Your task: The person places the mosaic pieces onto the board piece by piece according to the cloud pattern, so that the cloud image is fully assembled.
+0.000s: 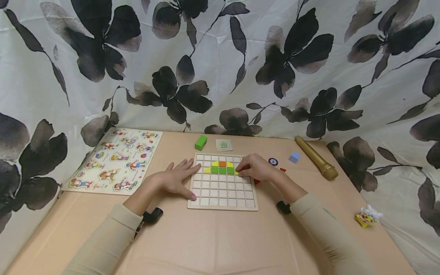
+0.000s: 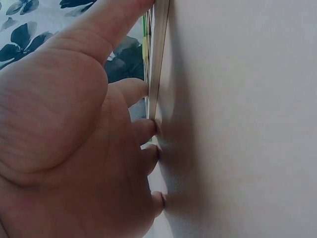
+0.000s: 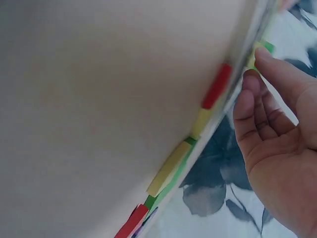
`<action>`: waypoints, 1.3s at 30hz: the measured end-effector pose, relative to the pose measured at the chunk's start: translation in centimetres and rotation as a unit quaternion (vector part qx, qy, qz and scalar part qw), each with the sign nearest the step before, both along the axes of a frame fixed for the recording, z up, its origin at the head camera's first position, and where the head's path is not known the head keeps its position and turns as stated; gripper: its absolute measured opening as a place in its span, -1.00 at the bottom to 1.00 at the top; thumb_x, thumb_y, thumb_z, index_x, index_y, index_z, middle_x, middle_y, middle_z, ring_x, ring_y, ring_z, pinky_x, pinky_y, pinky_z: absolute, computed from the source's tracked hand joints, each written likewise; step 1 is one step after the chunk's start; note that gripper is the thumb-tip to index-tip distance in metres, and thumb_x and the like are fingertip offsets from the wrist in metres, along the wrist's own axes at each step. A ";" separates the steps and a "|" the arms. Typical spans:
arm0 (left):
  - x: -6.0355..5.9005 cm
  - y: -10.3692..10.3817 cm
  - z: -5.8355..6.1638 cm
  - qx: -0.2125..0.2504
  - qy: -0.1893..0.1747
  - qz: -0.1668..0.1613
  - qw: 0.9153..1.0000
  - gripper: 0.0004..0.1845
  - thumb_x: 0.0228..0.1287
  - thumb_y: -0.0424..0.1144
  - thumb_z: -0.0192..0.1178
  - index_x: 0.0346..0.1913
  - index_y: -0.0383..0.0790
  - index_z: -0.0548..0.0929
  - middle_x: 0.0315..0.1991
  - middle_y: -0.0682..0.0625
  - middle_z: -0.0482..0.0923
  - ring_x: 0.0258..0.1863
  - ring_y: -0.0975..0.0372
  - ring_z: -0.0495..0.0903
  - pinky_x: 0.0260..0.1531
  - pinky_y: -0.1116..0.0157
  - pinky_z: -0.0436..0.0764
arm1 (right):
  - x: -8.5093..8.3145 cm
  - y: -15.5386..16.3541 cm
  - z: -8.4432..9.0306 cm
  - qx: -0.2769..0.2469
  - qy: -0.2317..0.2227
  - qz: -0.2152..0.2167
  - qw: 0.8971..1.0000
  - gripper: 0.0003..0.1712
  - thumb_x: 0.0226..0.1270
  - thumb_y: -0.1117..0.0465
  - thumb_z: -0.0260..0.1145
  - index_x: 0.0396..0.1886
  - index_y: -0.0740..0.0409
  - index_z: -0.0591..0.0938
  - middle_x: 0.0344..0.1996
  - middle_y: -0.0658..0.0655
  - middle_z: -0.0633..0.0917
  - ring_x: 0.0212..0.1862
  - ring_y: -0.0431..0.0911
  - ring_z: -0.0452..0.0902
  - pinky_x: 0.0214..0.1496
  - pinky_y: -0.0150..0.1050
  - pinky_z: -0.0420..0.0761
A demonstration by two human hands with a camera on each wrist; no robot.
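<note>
A pale wooden grid board (image 1: 222,194) lies on the tan table. Its upper rows hold yellow, orange (image 1: 222,164) and green tiles (image 1: 218,170). My left hand (image 1: 178,179) lies flat with straight fingers against the board's left edge (image 2: 158,59); in the left wrist view the left hand (image 2: 74,139) touches the table with its fingertips. My right hand (image 1: 252,168) is curled over the board's upper right part and pinches a yellow tile (image 1: 236,172) at the end of the coloured row. In the right wrist view the right hand's fingertips (image 3: 262,54) touch that yellow tile (image 3: 252,53).
A picture puzzle board (image 1: 115,160) lies at the left. Behind the grid are a green block (image 1: 201,142) and a small card (image 1: 224,144). To the right lie a round token (image 1: 273,161), a blue cube (image 1: 293,157), a golden tube (image 1: 314,157) and a small toy (image 1: 367,217). Loose red (image 3: 217,86) and yellow tiles (image 3: 168,168) are beside the board.
</note>
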State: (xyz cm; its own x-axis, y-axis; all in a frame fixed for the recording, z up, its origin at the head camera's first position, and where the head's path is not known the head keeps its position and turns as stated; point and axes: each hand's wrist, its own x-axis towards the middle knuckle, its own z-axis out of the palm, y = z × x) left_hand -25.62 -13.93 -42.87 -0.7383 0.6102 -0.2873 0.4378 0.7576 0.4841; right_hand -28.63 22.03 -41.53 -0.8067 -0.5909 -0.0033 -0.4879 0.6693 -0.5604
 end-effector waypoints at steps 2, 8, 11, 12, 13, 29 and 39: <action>0.1 0.1 0.2 -0.007 0.003 -0.001 1.000 0.34 -0.01 0.45 0.45 0.71 0.02 -0.03 0.72 -0.20 -0.36 0.70 -0.14 -0.38 0.51 -0.41 -0.38 | 0.3 0.6 0.5 -0.017 -0.002 -0.018 1.000 -0.77 0.31 0.27 0.52 -0.05 0.11 0.85 -0.23 -0.02 0.79 -0.23 -0.11 0.58 -0.19 -0.28 0.61; 0.4 0.3 1.0 -0.010 0.006 -0.006 1.000 0.30 0.04 0.40 0.46 0.71 -0.01 -0.03 0.72 -0.23 -0.35 0.70 -0.16 -0.37 0.52 -0.40 -0.36 | 1.2 3.9 2.6 -0.049 0.039 -0.085 0.994 -0.68 0.35 0.26 0.49 0.08 0.16 0.79 -0.20 0.05 0.75 -0.22 -0.05 0.55 -0.19 -0.25 0.59; 0.4 0.3 1.0 -0.009 0.006 -0.004 1.000 0.31 0.04 0.40 0.46 0.71 0.00 -0.03 0.72 -0.22 -0.35 0.70 -0.16 -0.38 0.52 -0.39 -0.37 | 1.8 5.6 3.1 -0.040 0.047 -0.103 0.993 -0.67 0.33 0.26 0.50 0.09 0.14 0.78 -0.17 0.09 0.76 -0.21 -0.05 0.57 -0.18 -0.22 0.61; 0.4 0.3 1.0 -0.008 0.005 -0.003 1.000 0.31 0.03 0.40 0.46 0.71 0.00 -0.02 0.72 -0.22 -0.34 0.70 -0.16 -0.38 0.52 -0.39 -0.37 | 2.0 6.0 3.1 -0.035 0.045 -0.106 0.993 -0.67 0.33 0.26 0.50 0.08 0.14 0.78 -0.18 0.10 0.76 -0.22 -0.04 0.57 -0.19 -0.22 0.61; 0.4 0.2 1.0 -0.008 0.004 -0.002 1.000 0.31 0.03 0.40 0.46 0.71 0.00 -0.02 0.72 -0.22 -0.34 0.70 -0.16 -0.38 0.52 -0.39 -0.37 | 2.1 6.5 3.0 -0.029 0.041 -0.109 0.993 -0.68 0.32 0.26 0.51 0.07 0.15 0.79 -0.20 0.09 0.76 -0.23 -0.05 0.57 -0.21 -0.23 0.61; 0.4 0.2 1.0 -0.008 0.004 0.000 1.000 0.30 0.05 0.38 0.46 0.71 -0.02 -0.02 0.72 -0.24 -0.33 0.70 -0.18 -0.36 0.51 -0.41 -0.36 | 3.0 9.4 0.3 0.045 -0.028 -0.089 0.995 -0.80 0.22 0.30 0.57 -0.15 0.18 0.81 -0.37 0.02 0.71 -0.30 -0.11 0.50 -0.28 -0.34 0.54; 0.5 0.2 0.9 -0.006 0.001 -0.001 1.000 0.30 0.04 0.38 0.47 0.71 -0.02 -0.01 0.72 -0.24 -0.33 0.70 -0.18 -0.37 0.51 -0.40 -0.37 | 3.4 8.6 0.5 0.051 -0.068 -0.060 0.995 -0.83 0.21 0.34 0.57 -0.23 0.14 0.76 -0.41 0.01 0.67 -0.31 -0.11 0.51 -0.29 -0.34 0.55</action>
